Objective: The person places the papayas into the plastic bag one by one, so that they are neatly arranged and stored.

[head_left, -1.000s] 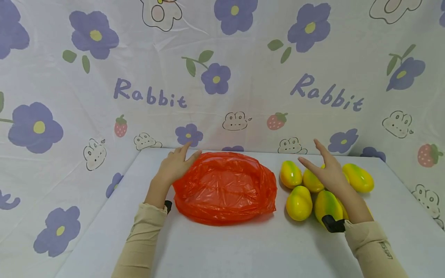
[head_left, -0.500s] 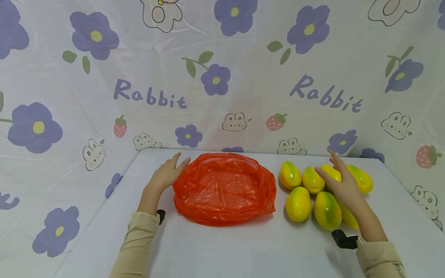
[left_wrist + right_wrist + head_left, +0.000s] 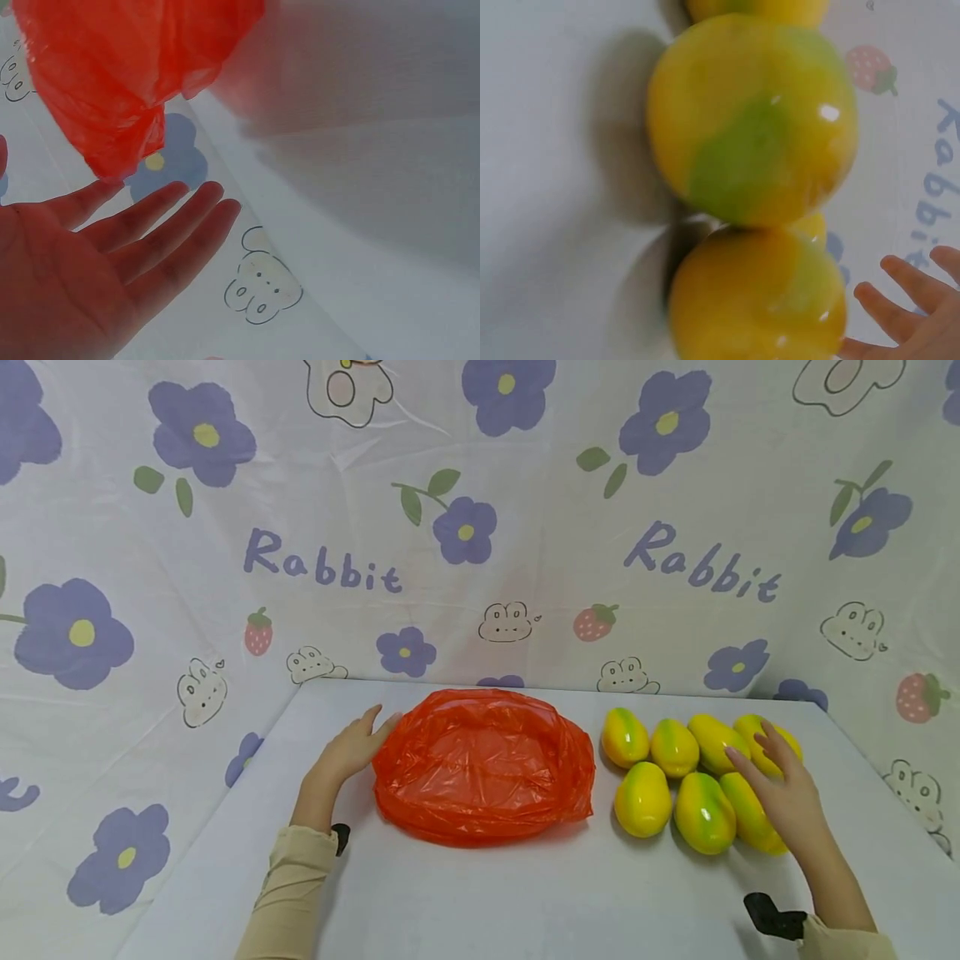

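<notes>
A red plastic bag (image 3: 487, 768) with its mouth spread wide stands in the middle of the white table. At its left rim is my left hand (image 3: 348, 750), fingers extended; the left wrist view shows straight fingers (image 3: 176, 247) close by the hanging red film. Several yellow mangoes (image 3: 643, 800) with green patches lie in two rows right of the bag. My right hand (image 3: 787, 785) hovers over the right end of these rows, its fingers spread and holding nothing, partly covering the rightmost mangoes. In the right wrist view, two mangoes (image 3: 754, 124) fill the centre, with the fingers at lower right.
Behind the table (image 3: 465, 902) hangs a white cloth (image 3: 555, 560) printed with purple flowers, rabbits and strawberries. It also runs along both sides. A black strap piece (image 3: 772, 917) sits at the right wrist, beside the beige sleeve.
Both hands have drawn back toward the person. The left slid down-left along the bag's rim, and the right moved right and nearer, uncovering more mangoes. Bag and mangoes stayed put.
</notes>
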{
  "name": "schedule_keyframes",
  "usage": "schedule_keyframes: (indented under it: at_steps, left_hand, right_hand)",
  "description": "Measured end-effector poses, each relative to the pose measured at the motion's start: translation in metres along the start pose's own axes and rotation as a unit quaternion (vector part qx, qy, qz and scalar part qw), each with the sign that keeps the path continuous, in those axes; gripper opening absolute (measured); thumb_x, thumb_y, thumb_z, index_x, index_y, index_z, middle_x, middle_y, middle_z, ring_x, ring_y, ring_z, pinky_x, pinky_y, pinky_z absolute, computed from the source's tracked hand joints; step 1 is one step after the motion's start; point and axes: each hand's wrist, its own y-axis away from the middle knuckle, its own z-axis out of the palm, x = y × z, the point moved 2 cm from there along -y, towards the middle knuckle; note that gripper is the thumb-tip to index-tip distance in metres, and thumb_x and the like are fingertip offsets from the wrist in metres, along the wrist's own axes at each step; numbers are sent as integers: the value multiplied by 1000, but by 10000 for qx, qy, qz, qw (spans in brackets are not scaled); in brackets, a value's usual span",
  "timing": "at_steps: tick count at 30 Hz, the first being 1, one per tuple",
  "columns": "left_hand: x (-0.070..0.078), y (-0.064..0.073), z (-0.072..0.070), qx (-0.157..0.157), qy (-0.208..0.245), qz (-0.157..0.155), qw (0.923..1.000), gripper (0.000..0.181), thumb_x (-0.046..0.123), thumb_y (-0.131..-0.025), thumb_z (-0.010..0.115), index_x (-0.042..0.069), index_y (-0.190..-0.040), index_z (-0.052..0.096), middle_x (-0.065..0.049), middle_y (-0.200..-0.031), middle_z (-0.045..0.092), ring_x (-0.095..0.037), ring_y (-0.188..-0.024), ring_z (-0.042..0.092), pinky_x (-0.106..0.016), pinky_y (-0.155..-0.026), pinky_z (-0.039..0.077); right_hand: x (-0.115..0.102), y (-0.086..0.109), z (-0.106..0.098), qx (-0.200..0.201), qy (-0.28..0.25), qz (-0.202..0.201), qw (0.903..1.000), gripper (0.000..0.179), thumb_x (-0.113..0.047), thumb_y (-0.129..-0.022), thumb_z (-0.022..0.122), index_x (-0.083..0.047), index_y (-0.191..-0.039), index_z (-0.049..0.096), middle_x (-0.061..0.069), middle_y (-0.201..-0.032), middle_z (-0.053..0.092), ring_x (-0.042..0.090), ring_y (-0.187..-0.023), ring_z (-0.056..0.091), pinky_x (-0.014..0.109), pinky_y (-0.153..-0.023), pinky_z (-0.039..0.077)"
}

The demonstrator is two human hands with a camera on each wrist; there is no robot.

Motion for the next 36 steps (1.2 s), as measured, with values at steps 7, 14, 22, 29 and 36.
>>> schedule_keyframes:
  at_steps: [7, 14, 22, 29, 36]
  left_hand:
    - [-7, -1, 7, -38, 140, -8, 9999, 86, 68, -96, 27, 8, -156, 18, -25, -156, 30, -46, -144, 28, -65, -115, 27]
    - [-12, -3, 11, -34, 174, 54, 9998, 86, 67, -97, 28, 5, -155, 18, -26, -156, 30, -46, -143, 29, -64, -115, 27]
    - [-13, -2, 15, -202, 561, -3, 9982, 84, 63, -97, 36, 5, -156, 17, -26, -155, 32, -45, -137, 40, -61, -110, 39]
    - [-14, 1, 17, -271, 943, -128, 9951, 79, 57, -98, 41, 9, -156, 17, -25, -152, 37, -36, -111, 57, -38, -78, 58]
    - [-16, 2, 21, -141, 1122, -49, 9936, 77, 52, -99, 44, 6, -155, 20, -26, -149, 40, -33, -107, 60, -34, -75, 59]
  right_hand:
    - [22, 10, -2, 1, -127, 297, 9995, 88, -55, -97, 44, -17, -157, -7, 27, -161, 8, 54, -145, 4, 80, -106, 12]
    - [42, 16, 0, 65, -122, 644, 9978, 91, -57, -96, 45, -14, -157, -7, 28, -160, 7, 54, -145, 8, 76, -107, 20]
    - [55, 20, 4, 167, -425, 988, 9941, 90, -56, -96, 48, -16, -157, -4, 25, -161, 5, 51, -146, 7, 70, -114, 16]
    - [60, 17, 6, 207, -308, 1543, 9873, 93, -63, -92, 48, -19, -157, -2, 21, -162, 5, 46, -149, 5, 66, -116, 17]
    - [65, 18, 8, 112, -516, 1679, 9844, 94, -61, -91, 53, -20, -157, 0, 16, -164, -2, 45, -150, 2, 66, -118, 12]
